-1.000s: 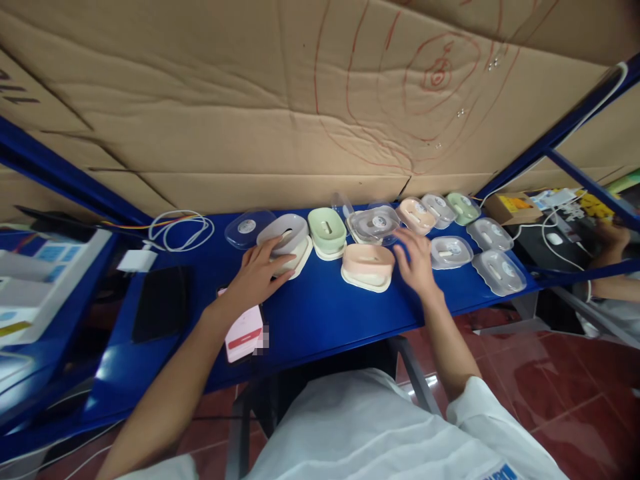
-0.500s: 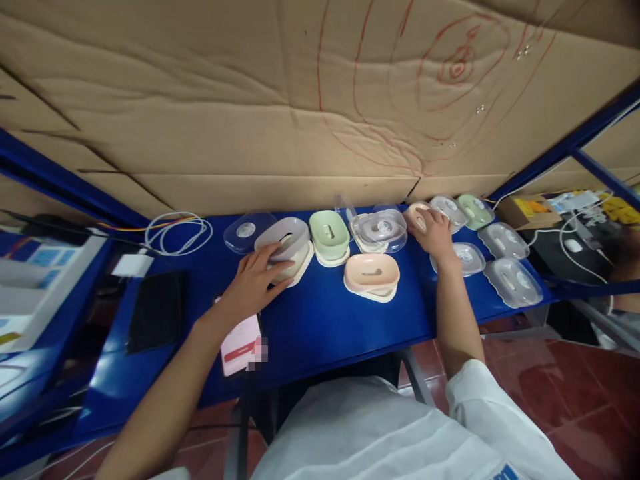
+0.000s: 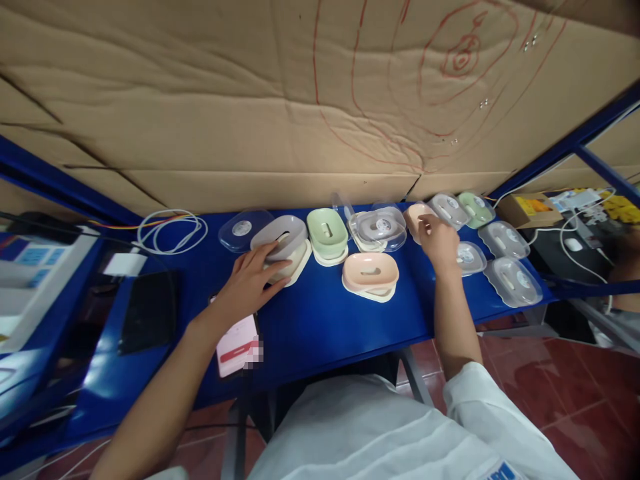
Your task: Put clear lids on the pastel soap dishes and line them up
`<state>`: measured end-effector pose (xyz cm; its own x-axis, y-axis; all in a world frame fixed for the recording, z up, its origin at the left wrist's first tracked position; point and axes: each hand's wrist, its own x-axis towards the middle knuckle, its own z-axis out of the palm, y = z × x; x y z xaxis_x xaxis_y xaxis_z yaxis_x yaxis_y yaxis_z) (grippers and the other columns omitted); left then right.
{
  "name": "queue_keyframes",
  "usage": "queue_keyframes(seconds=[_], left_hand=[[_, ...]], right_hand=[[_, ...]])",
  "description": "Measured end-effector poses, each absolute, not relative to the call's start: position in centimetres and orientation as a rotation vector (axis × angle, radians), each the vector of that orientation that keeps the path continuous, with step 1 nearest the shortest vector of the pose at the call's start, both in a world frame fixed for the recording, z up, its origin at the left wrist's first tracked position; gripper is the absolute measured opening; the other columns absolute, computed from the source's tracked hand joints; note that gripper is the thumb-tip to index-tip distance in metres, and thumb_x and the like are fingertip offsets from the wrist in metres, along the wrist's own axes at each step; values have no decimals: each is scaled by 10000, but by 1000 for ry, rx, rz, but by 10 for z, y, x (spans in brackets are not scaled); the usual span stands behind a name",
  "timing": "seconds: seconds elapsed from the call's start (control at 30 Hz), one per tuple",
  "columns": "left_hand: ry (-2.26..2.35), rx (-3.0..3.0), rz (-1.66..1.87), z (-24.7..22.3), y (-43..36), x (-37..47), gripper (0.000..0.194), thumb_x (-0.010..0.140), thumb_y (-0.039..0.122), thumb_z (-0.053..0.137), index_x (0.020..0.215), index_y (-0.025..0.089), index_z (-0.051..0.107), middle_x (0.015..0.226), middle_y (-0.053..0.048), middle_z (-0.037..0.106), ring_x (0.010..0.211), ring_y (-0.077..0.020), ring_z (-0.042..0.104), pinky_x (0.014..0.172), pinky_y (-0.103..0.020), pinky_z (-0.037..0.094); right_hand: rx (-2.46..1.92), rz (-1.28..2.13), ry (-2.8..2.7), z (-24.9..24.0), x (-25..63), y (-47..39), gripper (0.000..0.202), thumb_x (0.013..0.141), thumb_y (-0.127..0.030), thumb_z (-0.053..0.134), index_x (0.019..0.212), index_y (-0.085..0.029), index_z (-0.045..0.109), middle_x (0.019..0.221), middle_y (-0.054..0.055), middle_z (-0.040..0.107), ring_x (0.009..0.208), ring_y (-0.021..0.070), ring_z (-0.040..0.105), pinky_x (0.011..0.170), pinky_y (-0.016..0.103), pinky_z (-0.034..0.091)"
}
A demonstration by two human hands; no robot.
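Note:
A grey oval soap dish (image 3: 287, 230) sits askew on a cream base at the left. Around its near left side my left hand (image 3: 253, 273) is closed, with the index finger over the rim. At the back right my right hand (image 3: 440, 241) has curled fingers pinched at the edge of a small peach soap dish (image 3: 415, 217); its fingertips are partly hidden. Between the hands stand a green soap dish (image 3: 327, 227) and a larger peach soap dish (image 3: 370, 270), each on a cream base. Clear lids (image 3: 380, 227) lie behind the larger peach one.
A phone (image 3: 237, 347) lies below my left forearm, beside a black tablet (image 3: 149, 310) and a coiled white cable (image 3: 173, 230). Several lidded dishes (image 3: 513, 283) line the right side. A cardboard wall (image 3: 225, 133) closes off the back of the blue table (image 3: 310, 333).
My right hand has drawn slightly right and off the top of the small peach dish, its fingers now more curled, so more of the dish shows. My left hand stays on the grey dish.

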<state>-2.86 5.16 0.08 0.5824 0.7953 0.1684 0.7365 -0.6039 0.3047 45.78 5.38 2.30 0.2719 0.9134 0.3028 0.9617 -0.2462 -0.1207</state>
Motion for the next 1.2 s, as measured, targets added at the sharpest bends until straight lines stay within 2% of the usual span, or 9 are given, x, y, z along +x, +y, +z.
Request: queue_keyframes(seconds=[0.13,0.2,0.37,0.5,0.7,0.83,0.97,1.1,1.2], left_hand=[[1279,2602,440,-1,52,-29,423,1074,502,518,1326,270,766,1656,-169,484,1518,-417,484,1221,-649,412],[1282,2600,439,-1,52,-29,414,1069,496,529,1326,273,766,1658,-165,484,1518,-415,485,1218,-647,416],[1280,2616,428,-1,51,-28,416,1077,497,513,1320,272,766,1660,-164,486,1525,-405,477,1213,-642,420],[1275,2623,440,-1,51,-28,419,1080,490,507,1320,263,764,1660,-170,488,1525,-401,477,1215,-641,416],[1280,2611,451,-1,52,-29,402,1072,480,520,1311,271,766,1662,-166,496,1539,-406,464,1213,-653,410],[1272,2616,449,-1,53,-29,408,1080,492,506,1306,270,763,1663,-170,495,1542,-400,458,1218,-658,400],[1273,2616,441,-1,53,-30,417,1086,481,496,1311,248,758,1664,-186,489,1540,-408,457,1214,-666,401],[1265,2609,439,0,53,-30,407,1087,468,494,1305,251,760,1660,-179,494,1541,-402,462,1224,-653,398],[1263,2602,449,1,53,-29,397,1083,472,502,1293,262,766,1656,-164,503,1528,-427,467,1215,-675,397]], right_hand=[[-2426,-190,-1889,10,439,53,579,1012,-287,545,1572,-149,506,1613,222,552,1391,404,595,1135,569,451],[-2457,-170,-1876,5,439,55,664,992,-255,549,1631,-134,416,1677,226,475,1438,420,552,1168,595,410],[-2479,-149,-1742,3,448,60,519,1019,-200,427,1528,-151,514,1387,243,701,1298,418,632,1072,574,437],[-2453,-139,-1645,5,451,63,457,1019,-174,383,1438,-107,553,1222,265,741,1221,420,656,1030,573,442],[-2123,-125,-1477,10,450,65,437,1084,-241,292,1473,-177,481,1357,197,704,1255,341,655,1074,568,459],[-1822,-130,-1714,25,437,61,414,1096,-286,349,1453,-219,548,1452,151,672,1387,298,603,1193,562,407],[-1788,-191,-1884,41,455,27,459,1054,-228,408,1472,-238,597,1583,125,603,1540,295,480,1275,582,346],[-2049,-62,-1846,37,519,-33,666,899,-106,469,1534,-275,573,1676,108,512,1614,349,394,1271,695,348],[-2163,16,-1823,26,558,-65,739,858,-113,493,1576,-283,539,1626,116,569,1564,366,475,1223,681,442]])
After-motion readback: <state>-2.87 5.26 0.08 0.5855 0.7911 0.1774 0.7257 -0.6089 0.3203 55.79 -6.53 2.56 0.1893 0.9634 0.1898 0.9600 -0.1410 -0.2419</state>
